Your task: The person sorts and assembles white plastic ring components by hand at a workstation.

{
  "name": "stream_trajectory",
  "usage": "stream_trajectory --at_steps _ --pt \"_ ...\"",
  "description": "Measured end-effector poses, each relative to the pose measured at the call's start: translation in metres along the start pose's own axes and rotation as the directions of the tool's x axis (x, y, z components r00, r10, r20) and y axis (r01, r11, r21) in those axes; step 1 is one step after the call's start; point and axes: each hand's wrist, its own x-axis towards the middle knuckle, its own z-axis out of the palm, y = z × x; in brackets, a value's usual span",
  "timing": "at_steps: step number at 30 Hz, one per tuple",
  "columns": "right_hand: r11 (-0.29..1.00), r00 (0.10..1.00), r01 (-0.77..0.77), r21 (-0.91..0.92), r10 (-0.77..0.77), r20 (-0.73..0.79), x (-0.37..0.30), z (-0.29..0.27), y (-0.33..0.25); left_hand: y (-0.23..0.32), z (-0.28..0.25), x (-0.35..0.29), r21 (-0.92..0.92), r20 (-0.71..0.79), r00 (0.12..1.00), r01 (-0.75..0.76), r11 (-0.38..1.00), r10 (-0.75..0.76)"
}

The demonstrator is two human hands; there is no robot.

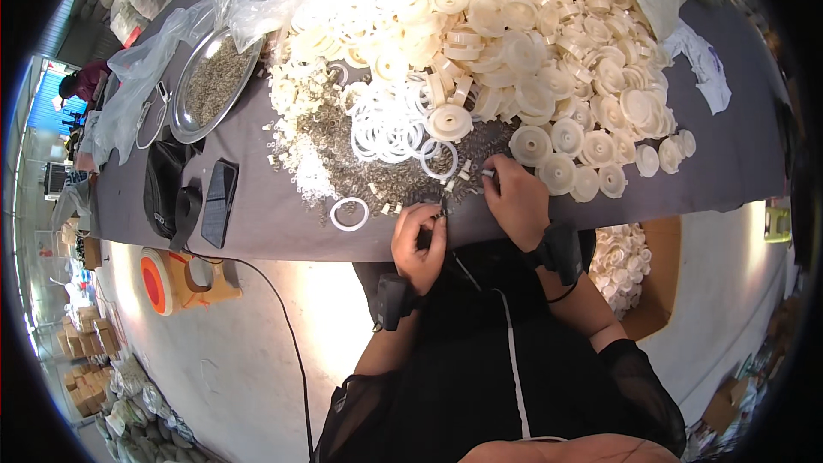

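My left hand [417, 249] is at the table's near edge, thumb and fingers pinched round a tiny dark part that I cannot make out clearly. To its right, my right hand [519, 206] is closed, with a small whitish piece [489, 173] at its fingertips. Just beyond both hands spreads a heap of tiny grey metal parts [403, 182], with small cream plastic pieces [298, 103] along its left side. Several white rings [386, 130] lie on the heap. One loose ring [349, 214] rests left of my left hand.
Cream round plastic parts [557, 77] are piled at the back right. A metal tray [176, 111] of tiny parts, a black pouch [163, 184] and a phone [220, 204] lie at the left. Below right stands a carton [664, 270] of white parts; an orange-and-white stool [206, 287] stands below left.
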Motion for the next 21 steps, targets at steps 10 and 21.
stream_trajectory --at_steps 10,21 --pt "0.949 0.976 0.162 0.270 -0.114 -0.187 -0.012 -0.004 -0.006 0.008 0.004 0.005 -0.083 -0.038 0.998 0.040 0.996 -0.043" --pt "0.283 0.941 -0.321 0.904 -0.011 0.338 -0.019 -0.019 0.007 0.019 0.012 0.012 -0.054 0.042 0.996 0.083 0.995 -0.081"
